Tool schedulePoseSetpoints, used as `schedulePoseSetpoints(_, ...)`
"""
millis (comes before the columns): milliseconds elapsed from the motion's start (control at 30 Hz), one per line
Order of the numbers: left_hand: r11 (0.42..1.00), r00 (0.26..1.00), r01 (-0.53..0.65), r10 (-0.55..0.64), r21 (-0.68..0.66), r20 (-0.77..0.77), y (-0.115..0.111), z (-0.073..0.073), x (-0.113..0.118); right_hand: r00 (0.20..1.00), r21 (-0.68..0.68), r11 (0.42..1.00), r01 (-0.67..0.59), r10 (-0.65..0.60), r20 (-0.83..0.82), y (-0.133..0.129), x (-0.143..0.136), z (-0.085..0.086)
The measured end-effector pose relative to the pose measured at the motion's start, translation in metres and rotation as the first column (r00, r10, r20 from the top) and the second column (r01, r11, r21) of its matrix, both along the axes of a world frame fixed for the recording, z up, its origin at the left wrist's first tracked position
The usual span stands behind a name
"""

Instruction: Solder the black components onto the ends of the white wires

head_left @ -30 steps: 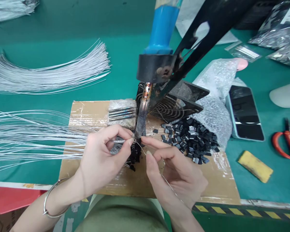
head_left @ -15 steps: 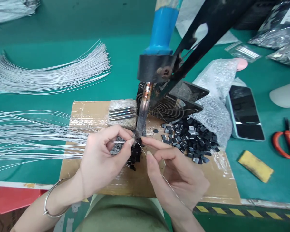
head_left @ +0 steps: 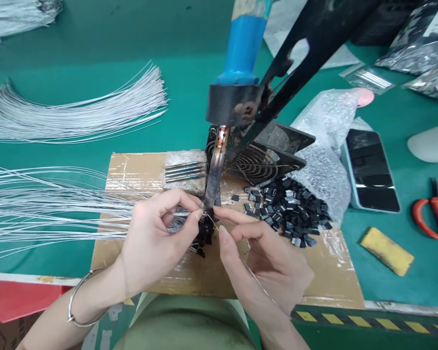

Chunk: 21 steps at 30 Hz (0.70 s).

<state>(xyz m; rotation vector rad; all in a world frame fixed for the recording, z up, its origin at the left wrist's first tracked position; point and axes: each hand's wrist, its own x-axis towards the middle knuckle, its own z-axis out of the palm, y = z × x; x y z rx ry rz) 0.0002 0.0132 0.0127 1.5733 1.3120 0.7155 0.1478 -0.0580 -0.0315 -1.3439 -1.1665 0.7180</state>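
My left hand point(head_left: 160, 238) pinches a thin white wire right under the dark tip of a soldering iron point(head_left: 214, 180), which hangs in a black stand. Between thumb and fingers, my right hand point(head_left: 270, 257) holds a thin solder wire point(head_left: 257, 280) whose end reaches the iron's tip. The right index fingertip rests at a small black connector by the tip; its details are too small to tell. White wires point(head_left: 58, 209) run in from the left past the left hand. Just below the fingertips lies a cluster of black connectors point(head_left: 205, 231) on the cardboard point(head_left: 131, 165).
A pile of black connectors point(head_left: 295, 209) lies right of a black fan point(head_left: 257, 160). Farther right are bubble wrap point(head_left: 324, 141), a phone point(head_left: 372, 170), a yellow sponge point(head_left: 387, 251) and red-handled cutters point(head_left: 432, 218). A wire bundle point(head_left: 80, 114) lies at the upper left.
My right hand has shifted very slightly left, and a shorter stretch of solder wire shows between its thumb and the iron's tip. The left hand has hardly moved.
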Motion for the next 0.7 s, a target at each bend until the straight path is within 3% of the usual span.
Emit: schedulePoseSetpoints(700, 1.000, 0.999, 0.011, -0.010, 0.003, -0.038, -0.0008, -0.0007, -0.0025, 0.995, 0.032, 0.999, -0.011, 0.008, 0.101, -0.0017, 0.0013, 0.0032)
